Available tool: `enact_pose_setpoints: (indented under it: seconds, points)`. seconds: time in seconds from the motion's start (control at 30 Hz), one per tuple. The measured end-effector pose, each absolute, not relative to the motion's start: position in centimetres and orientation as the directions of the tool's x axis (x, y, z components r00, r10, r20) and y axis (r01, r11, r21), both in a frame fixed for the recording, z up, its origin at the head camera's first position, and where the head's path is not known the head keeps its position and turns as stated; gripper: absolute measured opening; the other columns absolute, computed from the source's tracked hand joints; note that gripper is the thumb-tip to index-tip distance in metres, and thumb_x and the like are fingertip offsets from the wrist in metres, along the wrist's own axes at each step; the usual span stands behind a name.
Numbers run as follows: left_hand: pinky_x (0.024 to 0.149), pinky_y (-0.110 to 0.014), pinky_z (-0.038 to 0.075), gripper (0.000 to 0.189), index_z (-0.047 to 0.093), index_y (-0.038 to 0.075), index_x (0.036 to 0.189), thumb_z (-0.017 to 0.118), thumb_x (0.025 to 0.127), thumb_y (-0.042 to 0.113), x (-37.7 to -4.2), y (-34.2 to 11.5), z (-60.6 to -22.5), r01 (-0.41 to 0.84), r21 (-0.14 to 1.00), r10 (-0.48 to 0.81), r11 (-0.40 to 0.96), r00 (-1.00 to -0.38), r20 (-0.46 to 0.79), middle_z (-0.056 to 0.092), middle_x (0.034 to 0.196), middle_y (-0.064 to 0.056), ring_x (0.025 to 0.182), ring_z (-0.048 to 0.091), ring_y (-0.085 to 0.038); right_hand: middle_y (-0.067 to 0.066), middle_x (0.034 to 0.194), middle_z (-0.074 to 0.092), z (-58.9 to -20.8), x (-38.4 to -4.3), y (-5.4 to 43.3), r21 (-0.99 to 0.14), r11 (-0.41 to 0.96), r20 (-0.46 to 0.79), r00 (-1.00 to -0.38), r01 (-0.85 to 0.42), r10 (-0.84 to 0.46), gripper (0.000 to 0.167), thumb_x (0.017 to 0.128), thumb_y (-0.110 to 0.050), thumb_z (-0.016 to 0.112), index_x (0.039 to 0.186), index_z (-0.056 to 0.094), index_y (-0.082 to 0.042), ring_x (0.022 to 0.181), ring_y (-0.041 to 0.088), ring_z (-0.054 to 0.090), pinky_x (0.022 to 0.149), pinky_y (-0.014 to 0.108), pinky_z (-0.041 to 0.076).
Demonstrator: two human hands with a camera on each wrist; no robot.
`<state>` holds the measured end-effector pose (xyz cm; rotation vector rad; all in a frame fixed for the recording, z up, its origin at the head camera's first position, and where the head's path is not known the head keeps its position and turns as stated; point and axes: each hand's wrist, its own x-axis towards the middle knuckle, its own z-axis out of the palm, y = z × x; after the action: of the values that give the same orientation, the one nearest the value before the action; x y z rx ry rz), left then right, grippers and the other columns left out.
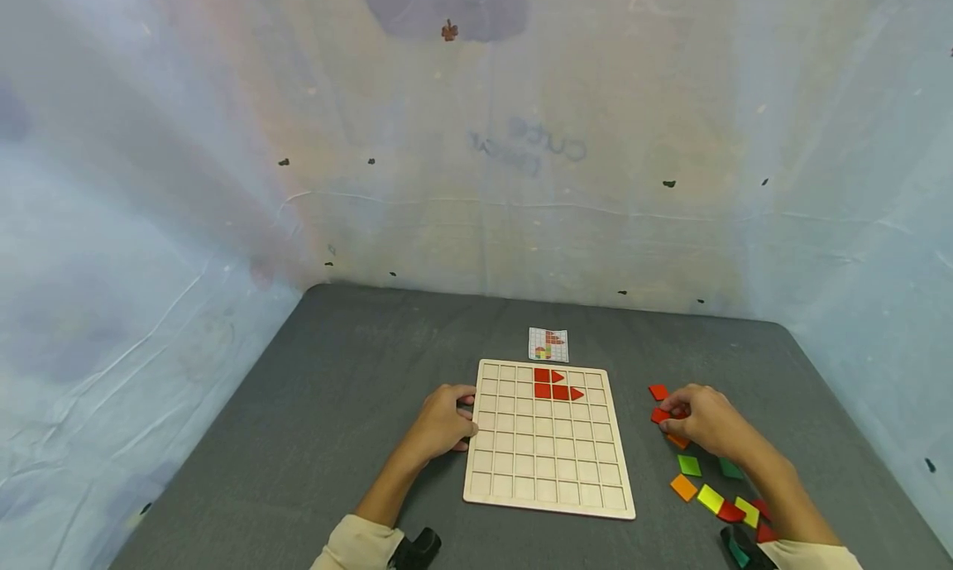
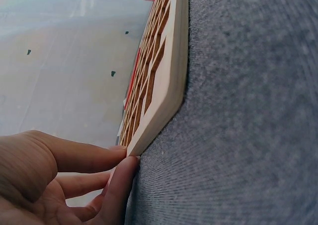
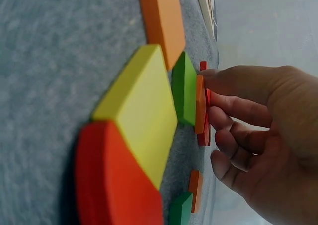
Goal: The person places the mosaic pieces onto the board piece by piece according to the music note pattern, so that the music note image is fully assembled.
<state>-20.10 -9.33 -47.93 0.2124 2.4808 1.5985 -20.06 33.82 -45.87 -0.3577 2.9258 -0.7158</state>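
A pale wooden grid board lies on the dark table, with red tiles in its upper cells, some square and some pointed. My left hand pinches the board's left edge; in the left wrist view, thumb and finger of that hand meet at the wooden rim. To the right of the board, my right hand has thumb and fingertips around a red square tile. An orange tile partly hides that red tile in the right wrist view. Another red tile lies just beyond.
A small printed pattern card lies behind the board. Nearer me on the right are a green tile, an orange tile, a yellow tile and several red pieces, some under the right forearm. Pale sheeting surrounds the table.
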Motion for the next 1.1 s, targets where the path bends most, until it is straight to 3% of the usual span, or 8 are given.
enact_pose_setpoints:
  seconds: [0.73, 1.1]
  points:
    - [0.056, -0.033, 0.063, 0.064, 0.058, -0.010, 0.143, 0.071, 0.080, -0.010, -20.1, -9.3, -47.8, 0.017, 0.910, 0.218, 0.414, -0.973, -0.081, 0.061, 0.127, -0.019, 0.097, 0.065, -0.023, 0.003, 0.101, 0.068, -45.4, -20.2, 31.9, -0.497, 0.837, -0.001, -0.965, -0.228, -0.264, 0.029, 0.092, -0.025, 0.082, 0.111, 0.076, -0.003, 0.087, 0.014, 0.057, 0.069, 0.029, 0.050]
    - [0.055, -0.033, 0.062, 0.064, 0.059, -0.009, 0.142, 0.071, 0.080, -0.011, -20.1, -9.3, -47.7, 0.029, 0.908, 0.220, 0.417, -0.973, -0.071, 0.063, 0.126, -0.019, 0.095, 0.065, -0.022, -0.002, 0.101, 0.068, -45.4, -20.3, 29.4, -0.507, 0.818, 0.028, -0.954, -0.271, -0.298, 0.026, 0.091, -0.027, 0.083, 0.110, 0.078, -0.009, 0.092, 0.015, 0.057, 0.075, 0.033, 0.050]
